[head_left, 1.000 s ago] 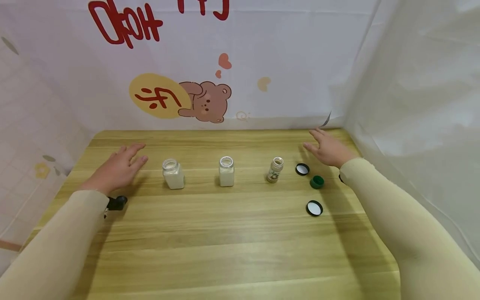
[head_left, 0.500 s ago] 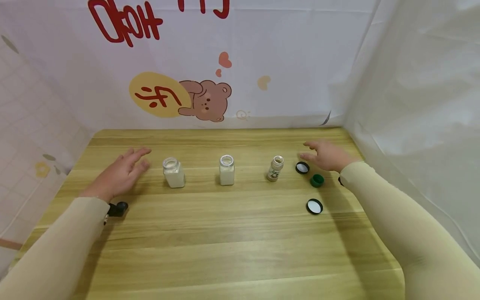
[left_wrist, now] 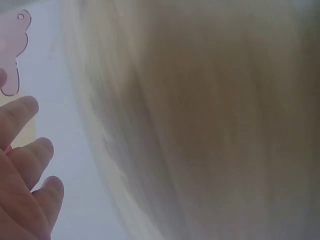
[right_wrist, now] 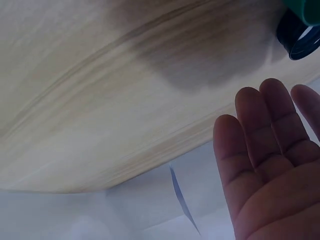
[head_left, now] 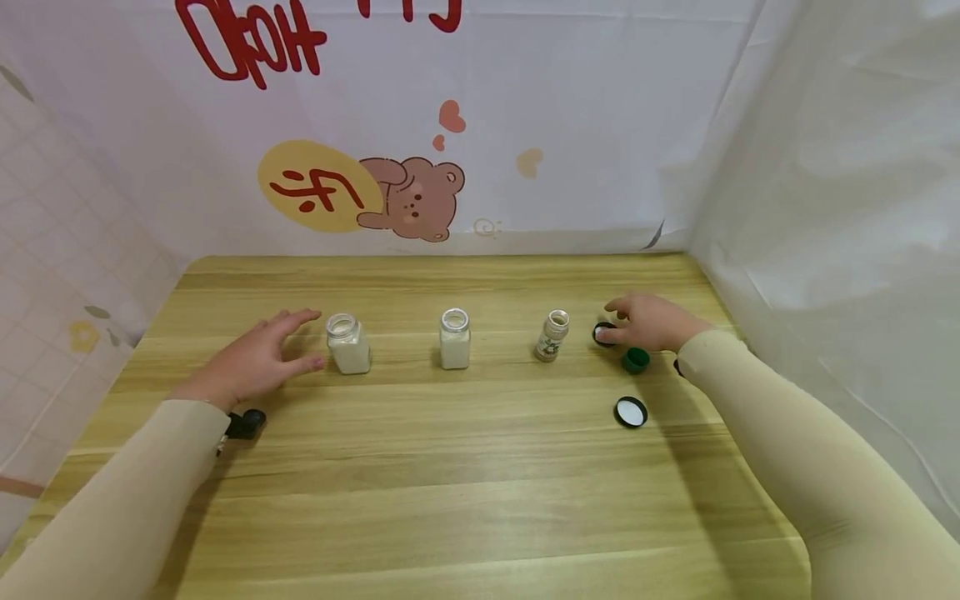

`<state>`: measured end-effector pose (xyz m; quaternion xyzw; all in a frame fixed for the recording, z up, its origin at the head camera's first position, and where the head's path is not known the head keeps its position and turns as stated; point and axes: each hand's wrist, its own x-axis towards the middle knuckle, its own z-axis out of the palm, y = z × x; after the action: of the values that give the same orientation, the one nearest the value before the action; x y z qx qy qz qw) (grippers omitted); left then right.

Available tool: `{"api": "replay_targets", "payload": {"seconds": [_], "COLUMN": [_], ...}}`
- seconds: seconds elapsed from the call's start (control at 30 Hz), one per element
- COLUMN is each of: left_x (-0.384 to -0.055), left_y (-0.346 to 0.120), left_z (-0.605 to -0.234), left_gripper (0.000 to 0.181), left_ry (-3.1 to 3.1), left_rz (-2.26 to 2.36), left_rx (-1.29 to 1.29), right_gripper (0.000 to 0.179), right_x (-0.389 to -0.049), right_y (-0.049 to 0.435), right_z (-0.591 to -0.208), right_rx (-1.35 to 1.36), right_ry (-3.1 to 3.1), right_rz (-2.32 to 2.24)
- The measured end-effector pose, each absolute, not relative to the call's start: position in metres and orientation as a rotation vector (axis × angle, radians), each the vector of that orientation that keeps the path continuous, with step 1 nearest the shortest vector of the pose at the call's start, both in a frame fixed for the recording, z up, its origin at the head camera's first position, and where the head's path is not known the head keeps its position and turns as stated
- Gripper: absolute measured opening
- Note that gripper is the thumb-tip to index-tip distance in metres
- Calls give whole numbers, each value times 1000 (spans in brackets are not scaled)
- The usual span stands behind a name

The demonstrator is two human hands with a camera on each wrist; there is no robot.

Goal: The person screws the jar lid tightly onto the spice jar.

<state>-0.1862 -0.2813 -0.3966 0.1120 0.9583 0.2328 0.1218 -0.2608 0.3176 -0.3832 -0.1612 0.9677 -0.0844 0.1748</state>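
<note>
My left hand (head_left: 258, 357) hovers just beside the left square glass jar (head_left: 351, 350), its fingers (left_wrist: 35, 155) spread and holding nothing, thumb and index to either side of a gap that faces the glass. My right hand (head_left: 651, 323) is over the farther black lid (head_left: 597, 331), thumb overlapping it; I can't tell whether I touch it. Those fingers (right_wrist: 255, 125) are loosely extended, grasping nothing.

The farther black lid lies white side up on the bench (head_left: 420, 467), with the green cap (head_left: 636, 360) just beside it, hollow side up. The nearer black lid (head_left: 631, 412) lies closer to me, also white side up. Uncapped and upright, the middle square glass jar (head_left: 454, 346) and the small labelled bottle (head_left: 552, 337) stand between my hands.
</note>
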Motion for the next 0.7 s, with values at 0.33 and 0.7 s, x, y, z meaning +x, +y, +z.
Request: {"api": "replay_targets", "payload": {"seconds": [0.33, 0.7], "left_x": [-187, -189], "left_y": [-267, -263], "left_z": [-399, -407], "left_gripper": [98, 109], "left_ry": [2790, 2745], "left_rz": [710, 757], "left_rx": [365, 370], "right_gripper": [78, 72], "right_x": [-265, -268], "right_y": [319, 316], "right_z": [-393, -399], "right_rx": [-482, -503], "right_ry": [2750, 2748], "right_rz": [-215, -201]}}
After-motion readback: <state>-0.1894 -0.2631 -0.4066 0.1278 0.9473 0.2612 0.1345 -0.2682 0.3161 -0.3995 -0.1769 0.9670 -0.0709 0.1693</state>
